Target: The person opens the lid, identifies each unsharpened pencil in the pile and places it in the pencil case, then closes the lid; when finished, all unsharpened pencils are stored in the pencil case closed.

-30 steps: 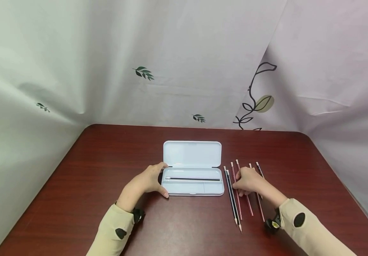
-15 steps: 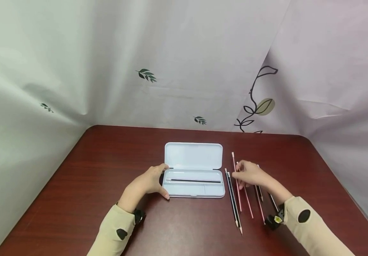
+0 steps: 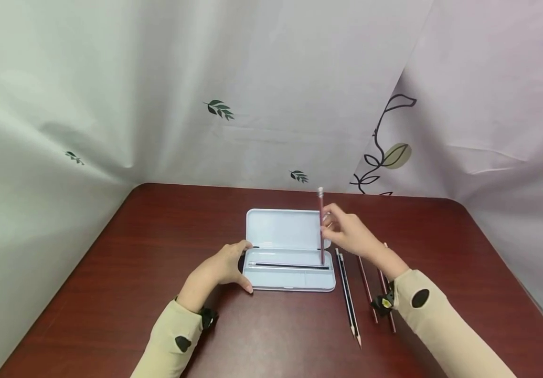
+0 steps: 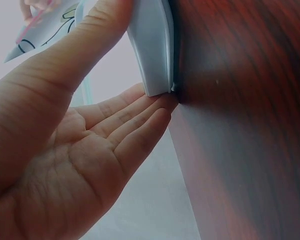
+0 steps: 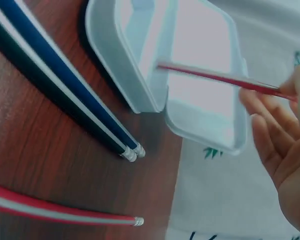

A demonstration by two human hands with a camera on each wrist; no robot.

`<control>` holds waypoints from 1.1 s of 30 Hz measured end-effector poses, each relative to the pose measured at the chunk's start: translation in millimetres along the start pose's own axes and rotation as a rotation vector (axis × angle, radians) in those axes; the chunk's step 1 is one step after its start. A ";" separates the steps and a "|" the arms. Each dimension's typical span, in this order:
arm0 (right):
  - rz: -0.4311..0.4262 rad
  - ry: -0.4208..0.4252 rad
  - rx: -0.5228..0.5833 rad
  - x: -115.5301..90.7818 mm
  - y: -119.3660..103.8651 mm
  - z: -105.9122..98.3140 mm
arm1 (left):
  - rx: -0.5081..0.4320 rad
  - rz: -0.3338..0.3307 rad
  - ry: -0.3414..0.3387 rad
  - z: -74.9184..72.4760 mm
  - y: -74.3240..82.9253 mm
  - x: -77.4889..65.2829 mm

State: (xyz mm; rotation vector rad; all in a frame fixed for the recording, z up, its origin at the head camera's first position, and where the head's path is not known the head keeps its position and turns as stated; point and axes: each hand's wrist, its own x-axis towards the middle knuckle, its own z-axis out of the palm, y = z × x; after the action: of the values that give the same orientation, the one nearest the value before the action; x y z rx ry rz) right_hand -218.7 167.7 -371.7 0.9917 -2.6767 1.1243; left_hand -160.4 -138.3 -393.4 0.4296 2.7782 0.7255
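Note:
An open white pencil case [image 3: 273, 281] lies on the table with its lid [image 3: 278, 228] laid back. My left hand [image 3: 221, 266] grips the case's left end, thumb at the front corner and fingers behind; the left wrist view shows the fingers [image 4: 135, 130] against its edge. Inside the rear compartment rests a dark striped pencil [image 3: 290, 266]. Between thumb and fingertips my right hand [image 3: 350, 232] pinches a red pencil [image 3: 320, 205], eraser end up. Held upright in the head view, it has its lower end over the right part of the compartment.
Two dark striped pencils [image 3: 347, 299] lie side by side just right of the case, tips toward the near edge. Further right are red pencils [image 3: 368, 289], partly under the right forearm. A white printed curtain [image 3: 262, 131] stands behind the table [image 3: 181, 220].
My right hand has lifted a red pencil from the group on the right, turned it upright and carried it left over the case. The left hand stays on the case.

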 end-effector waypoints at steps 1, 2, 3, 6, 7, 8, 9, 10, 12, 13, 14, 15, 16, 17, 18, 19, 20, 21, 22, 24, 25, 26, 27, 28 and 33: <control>-0.020 -0.020 -0.062 1.1 -1.6 2.3 | -0.002 0.000 0.001 0.0 0.3 -0.2; -0.035 -0.043 -0.115 2.0 -3.3 4.3 | -0.005 -0.001 0.001 0.2 0.4 -0.2; -0.048 -0.066 -0.161 2.7 -5.1 6.2 | -0.007 -0.002 0.000 0.1 0.9 -0.3; -0.068 -0.134 -0.226 3.9 -8.8 11.8 | -0.011 -0.008 -0.005 0.2 1.4 -0.7; -0.073 -0.161 -0.233 4.5 -9.4 13.7 | -0.010 -0.010 -0.006 0.3 1.4 -0.8; -0.074 -0.189 -0.237 5.1 -10.2 15.8 | -0.009 -0.011 -0.006 0.4 1.4 -0.9; -0.076 -0.215 -0.244 5.5 -10.8 17.7 | -0.008 -0.011 -0.005 0.3 1.5 -1.1; -0.075 -0.243 -0.251 5.9 -11.1 19.9 | -0.008 -0.011 -0.004 0.3 1.5 -1.2; -0.077 -0.288 -0.263 6.8 -11.5 24.4 | -0.012 -0.009 -0.001 0.5 1.3 -1.2; -0.079 -0.305 -0.270 7.2 -11.8 26.7 | -0.013 -0.008 0.002 0.5 1.2 -1.1; -0.085 -0.318 -0.276 7.7 -11.8 29.1 | -0.014 -0.007 0.003 0.5 1.3 -1.1; -0.097 -0.330 -0.283 8.0 -12.0 31.3 | -0.016 -0.008 0.005 0.5 1.4 -1.1; -0.110 -0.342 -0.290 8.5 -11.9 33.8 | -0.017 -0.009 0.004 0.6 1.4 -1.0; -0.125 -0.353 -0.296 8.8 -11.9 35.9 | -0.016 -0.010 0.005 0.9 1.3 -0.8; -0.140 -0.364 -0.306 9.2 -11.4 38.0 | -0.016 -0.012 0.003 1.3 1.2 -0.5; -0.152 -0.376 -0.315 9.3 -11.5 39.7 | -0.017 -0.017 0.000 1.4 1.3 -0.4; -0.163 -0.386 -0.321 9.4 -11.5 41.4 | -0.015 -0.023 -0.003 1.6 1.4 -0.2; -0.169 -0.398 -0.324 9.4 -11.8 42.6 | -0.013 -0.027 -0.003 1.9 1.4 0.1; -0.167 -0.408 -0.323 9.4 -12.1 43.8 | -0.012 -0.029 -0.004 2.3 1.3 0.5; -0.161 -0.427 -0.318 9.4 -13.1 45.5 | -0.012 -0.032 -0.001 2.6 1.2 0.8; -0.156 -0.435 -0.315 9.2 -13.9 46.3 | -0.011 -0.033 0.000 2.7 1.1 0.9; -0.153 -0.441 -0.311 9.3 -14.1 47.0 | -0.009 -0.030 0.003 2.8 0.9 0.9; -0.151 -0.446 -0.309 9.3 -14.2 47.7 | -0.007 -0.027 0.005 2.8 0.7 0.9; -0.148 -0.448 -0.308 9.4 -14.3 48.4 | -0.007 -0.027 0.006 2.9 0.4 0.7; -0.146 -0.452 -0.311 10.2 -14.4 49.4 | -0.006 -0.032 0.004 2.1 -0.2 0.0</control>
State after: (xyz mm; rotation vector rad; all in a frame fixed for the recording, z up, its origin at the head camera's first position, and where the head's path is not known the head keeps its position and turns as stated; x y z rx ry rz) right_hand -209.7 122.0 -395.8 1.4909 -2.9149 0.4755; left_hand -159.8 -137.5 -395.3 0.3826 2.7794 0.7285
